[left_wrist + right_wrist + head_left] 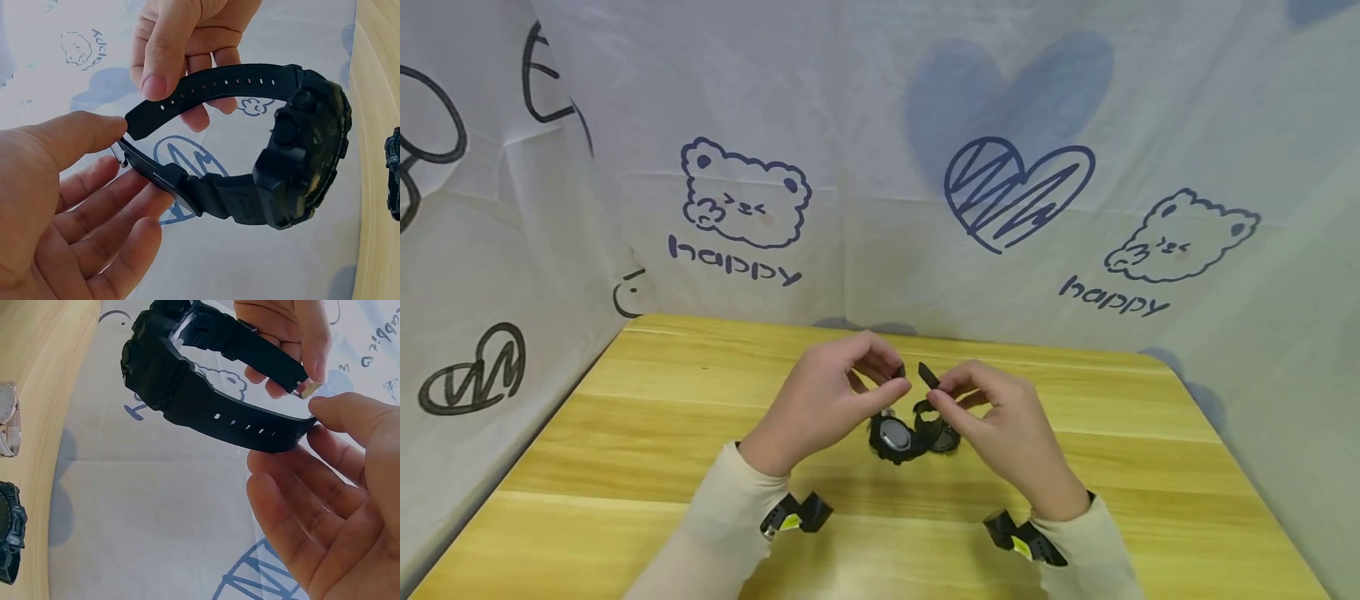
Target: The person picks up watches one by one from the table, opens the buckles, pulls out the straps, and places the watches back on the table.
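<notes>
Black watch [297,147] hangs looped — strap ends [145,119] up, case [315,162] down.

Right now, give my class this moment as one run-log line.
left hand: holding buckle end; right hand: holding holed strap end; black watch: unfastened; table: second black watch, pale watch

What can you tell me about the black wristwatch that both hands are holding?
The black wristwatch has a chunky case with side buttons and a rubbery-looking strap, one end holed, the other bearing a metal-looking buckle. It is unfastened, bowed into an open loop, seemingly clear of the table. The left hand pinches the buckle end, the right hand the holed end.
</notes>
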A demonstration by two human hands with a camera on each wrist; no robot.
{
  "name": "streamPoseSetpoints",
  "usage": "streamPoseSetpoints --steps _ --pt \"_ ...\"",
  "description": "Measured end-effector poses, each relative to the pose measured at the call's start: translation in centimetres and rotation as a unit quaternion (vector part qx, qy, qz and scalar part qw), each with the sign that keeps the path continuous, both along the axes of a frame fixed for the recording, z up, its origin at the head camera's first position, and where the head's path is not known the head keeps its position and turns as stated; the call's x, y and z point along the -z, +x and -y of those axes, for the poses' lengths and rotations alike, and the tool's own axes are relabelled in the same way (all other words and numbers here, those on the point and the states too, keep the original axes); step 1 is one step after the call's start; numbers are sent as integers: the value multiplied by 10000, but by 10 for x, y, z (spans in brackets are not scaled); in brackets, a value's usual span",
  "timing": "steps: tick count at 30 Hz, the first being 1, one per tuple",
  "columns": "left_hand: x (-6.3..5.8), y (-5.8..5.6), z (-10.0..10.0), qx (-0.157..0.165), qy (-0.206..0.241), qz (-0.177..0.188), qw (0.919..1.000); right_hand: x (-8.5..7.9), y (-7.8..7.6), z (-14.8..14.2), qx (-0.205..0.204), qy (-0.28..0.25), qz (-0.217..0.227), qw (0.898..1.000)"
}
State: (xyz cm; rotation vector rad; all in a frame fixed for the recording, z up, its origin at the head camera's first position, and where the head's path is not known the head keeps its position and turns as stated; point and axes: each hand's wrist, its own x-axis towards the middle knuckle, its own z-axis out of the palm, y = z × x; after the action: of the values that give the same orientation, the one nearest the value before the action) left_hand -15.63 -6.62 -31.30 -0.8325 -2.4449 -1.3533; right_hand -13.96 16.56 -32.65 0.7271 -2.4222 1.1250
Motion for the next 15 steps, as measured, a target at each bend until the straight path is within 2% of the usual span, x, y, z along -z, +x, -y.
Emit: streamPoseSetpoints --steps 15 --pt "2 -1 -1 -92 -266 -243 9993 4 -2 4 189 -55 -75 9998"
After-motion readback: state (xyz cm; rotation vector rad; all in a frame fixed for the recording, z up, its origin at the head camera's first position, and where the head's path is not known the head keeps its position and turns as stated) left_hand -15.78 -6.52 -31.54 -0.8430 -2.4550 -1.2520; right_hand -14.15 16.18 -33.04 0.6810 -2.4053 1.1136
